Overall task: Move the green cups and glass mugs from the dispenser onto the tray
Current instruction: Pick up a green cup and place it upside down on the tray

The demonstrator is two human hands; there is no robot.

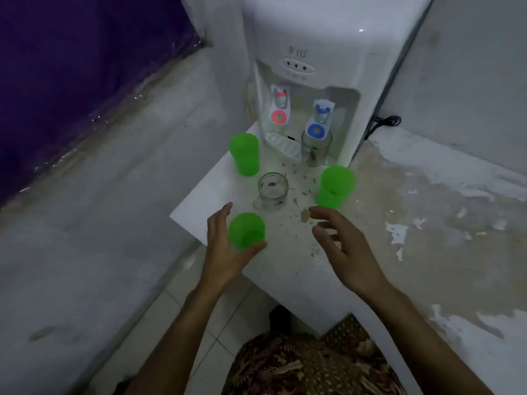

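Nearest the camera, low in the middle of the frame, the left hand (221, 246) wraps the nearest green cup (246, 230) at the front edge of the white desk (285, 260); its fingers (219, 215) curl behind the cup and the thumb presses its near side, so the grip looks closed on it. I judge this cup to be thin plastic: light, slightly springy, easy to squeeze out of shape, best held around the middle of the wall with gentle pressure.

Just right of it, the right hand (346, 246) hovers with its fingers (322, 212) apart and empty, tips near the base of the right green cup (335, 186) but not touching it.

Between the hands and a little further up stands a glass mug (271, 192), its handle turned toward the lower left. It is probably heavier, rigid, smooth and breakable, so the handle is the safest hold.

Further up, a third green cup (245, 153) stands at the left, and a second glass mug (315, 148) sits under the blue tap of the water dispenser (308, 52), on its drip grille.

No tray is in view.
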